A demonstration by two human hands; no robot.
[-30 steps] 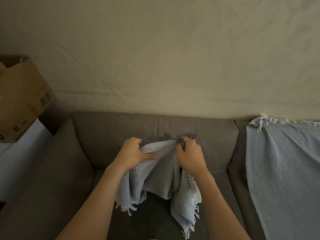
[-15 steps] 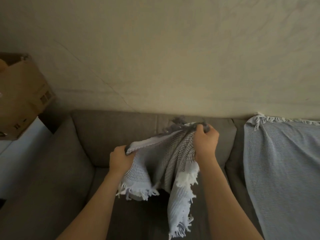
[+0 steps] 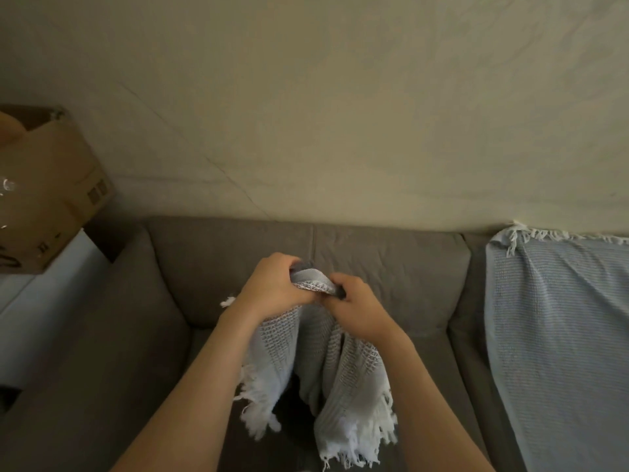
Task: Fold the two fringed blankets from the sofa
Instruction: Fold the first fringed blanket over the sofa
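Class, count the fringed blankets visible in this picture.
2: one blanket gripped by the left hand and right hand; another blanket draped over the sofa, right.

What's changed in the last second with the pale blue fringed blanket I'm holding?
The left hand and right hand, spread apart half a second ago, have come back together, gripping the pale blue fringed blanket by its bunched top edge. The second blue blanket draped on the grey sofa and the brown cardboard box stayed put.

The hands (image 3: 272,291) have met, bunching the blanket (image 3: 343,366).
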